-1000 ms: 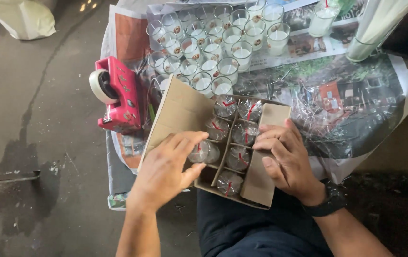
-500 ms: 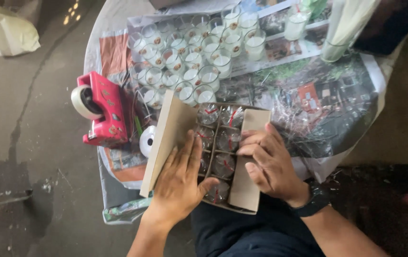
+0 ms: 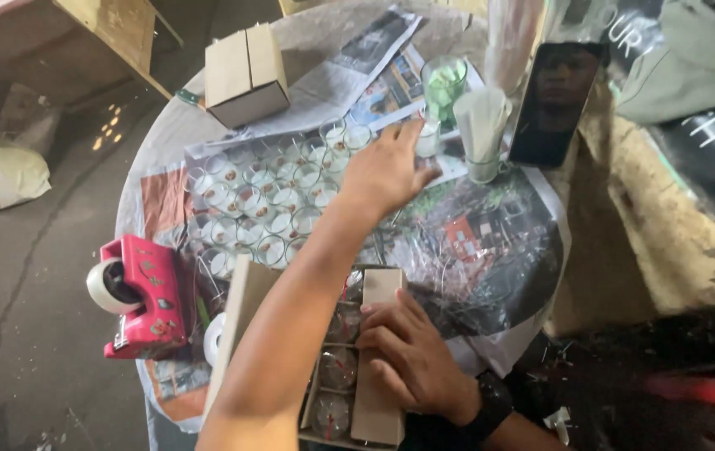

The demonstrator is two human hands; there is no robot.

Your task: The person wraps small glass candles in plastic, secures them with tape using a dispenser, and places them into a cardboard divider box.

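An open cardboard box [image 3: 245, 313] with dividers rests at the near edge of the table, and small glass cups [image 3: 336, 367] sit in its cells. My right hand [image 3: 411, 359], a dark watch on its wrist, lies flat on the box's right flap. My left hand [image 3: 386, 167] is stretched far across the table with its fingers apart. Its fingertips are at a single small glass cup [image 3: 430, 138], just past a cluster of several filled glass cups [image 3: 261, 209] on newspaper. I cannot tell whether the fingers touch the cup.
A pink tape dispenser [image 3: 140, 292] lies left of the box, with a white tape roll [image 3: 214, 338] beside it. A closed cardboard box [image 3: 245, 71] sits at the far edge. A green glass [image 3: 445, 79], a cup of white sticks [image 3: 482, 134] and an upright phone [image 3: 553, 100] stand at the back right.
My left hand has left the box and reached up across the table to the single cup. The view has tilted toward the far side of the table. My right hand stays on the flap.
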